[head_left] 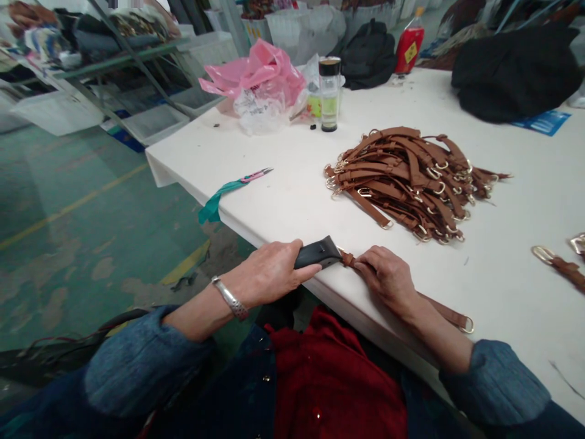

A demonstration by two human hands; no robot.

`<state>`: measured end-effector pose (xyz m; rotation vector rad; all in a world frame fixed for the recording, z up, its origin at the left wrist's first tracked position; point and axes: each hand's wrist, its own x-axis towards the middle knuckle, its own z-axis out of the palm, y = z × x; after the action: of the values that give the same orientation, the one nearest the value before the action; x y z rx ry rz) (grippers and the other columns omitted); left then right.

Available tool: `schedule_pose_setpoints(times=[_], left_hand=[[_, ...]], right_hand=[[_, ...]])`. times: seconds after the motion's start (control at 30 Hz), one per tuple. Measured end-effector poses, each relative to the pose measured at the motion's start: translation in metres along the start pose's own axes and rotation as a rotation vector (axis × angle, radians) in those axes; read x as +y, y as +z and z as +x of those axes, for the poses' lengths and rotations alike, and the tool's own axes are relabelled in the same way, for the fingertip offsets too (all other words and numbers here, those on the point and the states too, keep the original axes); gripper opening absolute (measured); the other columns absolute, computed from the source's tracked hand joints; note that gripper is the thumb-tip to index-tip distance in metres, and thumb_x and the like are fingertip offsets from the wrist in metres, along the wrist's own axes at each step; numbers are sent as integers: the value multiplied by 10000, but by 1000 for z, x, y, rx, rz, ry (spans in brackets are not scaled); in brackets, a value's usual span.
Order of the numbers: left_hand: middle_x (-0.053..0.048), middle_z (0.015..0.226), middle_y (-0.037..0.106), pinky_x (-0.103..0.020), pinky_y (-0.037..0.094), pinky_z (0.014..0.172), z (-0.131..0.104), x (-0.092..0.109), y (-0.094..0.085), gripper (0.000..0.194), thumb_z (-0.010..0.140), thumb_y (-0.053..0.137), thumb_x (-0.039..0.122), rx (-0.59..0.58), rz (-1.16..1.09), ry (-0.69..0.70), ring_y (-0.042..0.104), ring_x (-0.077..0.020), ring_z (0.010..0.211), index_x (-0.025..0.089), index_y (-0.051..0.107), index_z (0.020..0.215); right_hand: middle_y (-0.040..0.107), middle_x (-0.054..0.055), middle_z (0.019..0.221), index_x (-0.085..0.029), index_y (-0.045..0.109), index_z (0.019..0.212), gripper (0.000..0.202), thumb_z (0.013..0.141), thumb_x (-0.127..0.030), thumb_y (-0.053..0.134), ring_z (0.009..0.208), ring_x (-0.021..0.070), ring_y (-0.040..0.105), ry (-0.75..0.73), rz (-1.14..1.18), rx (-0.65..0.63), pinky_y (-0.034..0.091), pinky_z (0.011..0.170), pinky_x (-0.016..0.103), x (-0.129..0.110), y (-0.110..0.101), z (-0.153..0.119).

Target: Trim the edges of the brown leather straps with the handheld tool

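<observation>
My left hand (269, 271) is wrapped round a black handheld tool (317, 252) shaped like a hair clipper. The tool's wide front end meets the buckle end of a brown strap (441, 310) at the table's near edge. With bent fingers, my right hand (386, 275) grips that strap just behind the buckle. The rest of the strap runs under my right forearm and ends in a gold-coloured ring on the tabletop. Whether the tool touches the buckle or only covers it, I cannot tell. Beyond my hands lies a heap of similar brown straps (397, 171) with gold-coloured buckles.
On the white table (292, 201), pink-handled snips (256, 175) lie with a teal cloth strip. Farther back are a pink plastic bag (269, 73), a glass bottle (329, 97), a red liquid bottle (408, 49) and black bags. More straps (569, 271) lie at right.
</observation>
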<state>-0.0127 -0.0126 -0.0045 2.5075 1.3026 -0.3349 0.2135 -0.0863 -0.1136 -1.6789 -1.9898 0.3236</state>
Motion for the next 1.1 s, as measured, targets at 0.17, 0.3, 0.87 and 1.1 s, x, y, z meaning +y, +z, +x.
schedule_pose_setpoints(times=[0.17,0.3,0.87,1.1], left_hand=[[-82,755,650,-297,354,543,-2,4,0,488,847,349,627,-4,32,13,614,-231,680,184,543,907],[-83,755,653,-295,353,540,0,8,0,501,842,350,634,-17,43,5,616,-231,687,182,550,920],[-84,736,645,-300,351,523,1,14,-5,495,859,297,638,69,110,-13,623,-246,667,192,508,901],[-96,721,658,-331,383,522,-16,43,-6,430,887,313,570,2,208,123,645,-283,660,178,481,945]], right_hand=[[591,50,775,-191,635,837,240,912,-320,447,762,166,518,5,-19,12,372,681,273,0,2,1],[593,53,774,-193,637,837,242,913,-318,443,769,168,524,29,-39,10,371,680,273,-1,1,1],[579,55,764,-181,611,766,224,904,-275,462,767,174,513,40,37,51,395,699,285,-2,-1,3],[566,52,771,-179,577,735,196,886,-215,458,767,167,502,84,151,84,403,711,279,-2,-4,4]])
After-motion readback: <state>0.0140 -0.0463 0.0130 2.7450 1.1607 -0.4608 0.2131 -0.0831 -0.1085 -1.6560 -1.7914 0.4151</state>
